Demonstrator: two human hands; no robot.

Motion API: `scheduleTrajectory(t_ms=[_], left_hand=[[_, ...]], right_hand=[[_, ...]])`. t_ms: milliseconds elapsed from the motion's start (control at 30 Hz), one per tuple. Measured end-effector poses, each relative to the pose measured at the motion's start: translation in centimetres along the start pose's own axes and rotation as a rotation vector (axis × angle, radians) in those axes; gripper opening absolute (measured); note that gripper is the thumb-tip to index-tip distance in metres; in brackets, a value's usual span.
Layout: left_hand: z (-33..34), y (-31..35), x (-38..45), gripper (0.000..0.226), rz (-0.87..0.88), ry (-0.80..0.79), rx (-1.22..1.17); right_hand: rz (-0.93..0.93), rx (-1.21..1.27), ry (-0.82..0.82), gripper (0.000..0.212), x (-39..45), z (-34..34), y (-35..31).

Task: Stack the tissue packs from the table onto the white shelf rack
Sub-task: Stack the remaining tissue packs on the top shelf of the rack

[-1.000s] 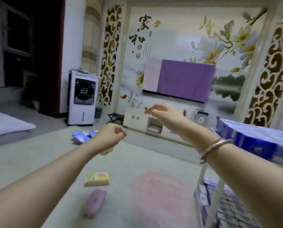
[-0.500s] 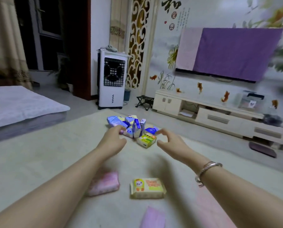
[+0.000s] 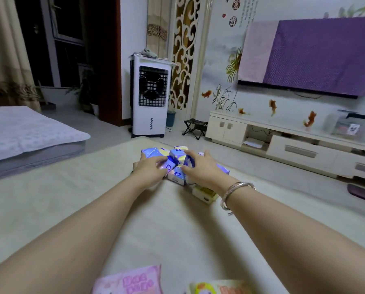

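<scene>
A pile of several blue tissue packs point(image 3: 178, 154) lies at the far edge of the cream table point(image 3: 71, 187). My left hand point(image 3: 149, 169) rests on the pile's left side, fingers spread over a pack. My right hand point(image 3: 201, 170), a silver bangle on its wrist, lies on the right side with thumb and fingers spread around another blue pack. No pack is lifted. A yellow pack point(image 3: 204, 193) sits under my right wrist. At the near edge lie a pink pack point(image 3: 130, 281) and another yellow pack point(image 3: 216, 288). The white shelf rack is out of view.
Past the table stand a white air cooler point(image 3: 149, 98), a small folding stool point(image 3: 195, 127) and a low TV cabinet point(image 3: 283, 141) under a purple-covered screen point(image 3: 317, 54). A mattress point(image 3: 24, 134) lies on the left.
The view swung left and down, away from the rack with blue packs. Both hands reached forward across the table and landed on the blue pile.
</scene>
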State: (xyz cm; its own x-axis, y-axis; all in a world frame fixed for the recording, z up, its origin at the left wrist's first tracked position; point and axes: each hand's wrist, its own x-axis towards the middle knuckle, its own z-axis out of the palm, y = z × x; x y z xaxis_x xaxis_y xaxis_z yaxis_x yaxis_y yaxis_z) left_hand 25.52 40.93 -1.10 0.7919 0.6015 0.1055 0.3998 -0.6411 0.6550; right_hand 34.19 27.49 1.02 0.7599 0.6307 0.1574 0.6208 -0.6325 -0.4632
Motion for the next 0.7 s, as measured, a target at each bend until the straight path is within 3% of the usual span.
scheduleTrajectory(t_ms=[167, 300, 433, 600, 700], left_hand=[[-0.1, 0.2, -0.5, 0.019, 0.029, 0.18, -0.15], [-1.4, 1.2, -1.9, 0.031, 0.044, 0.201, -0.236], [-3.7, 3.4, -5.6, 0.033, 0.024, 0.108, -0.485], [-6.6, 8.8, -13.1, 0.051, 0.027, -0.103, -0.859], [-8.2, 12.8, -18.0, 0.056, 0.068, -0.18, -0.979]], right_hand=[[-0.014, 0.122, 0.137, 0.038, -1.1, -0.8, 0.5], [0.007, 0.373, 0.227, 0.04, -3.6, -2.8, 0.8], [0.083, 0.654, 0.228, 0.049, -7.4, -6.6, 1.0], [0.095, 0.682, 0.259, 0.033, -14.5, -12.5, 0.3], [0.071, 0.706, 0.301, 0.035, -19.3, -16.8, -0.6]])
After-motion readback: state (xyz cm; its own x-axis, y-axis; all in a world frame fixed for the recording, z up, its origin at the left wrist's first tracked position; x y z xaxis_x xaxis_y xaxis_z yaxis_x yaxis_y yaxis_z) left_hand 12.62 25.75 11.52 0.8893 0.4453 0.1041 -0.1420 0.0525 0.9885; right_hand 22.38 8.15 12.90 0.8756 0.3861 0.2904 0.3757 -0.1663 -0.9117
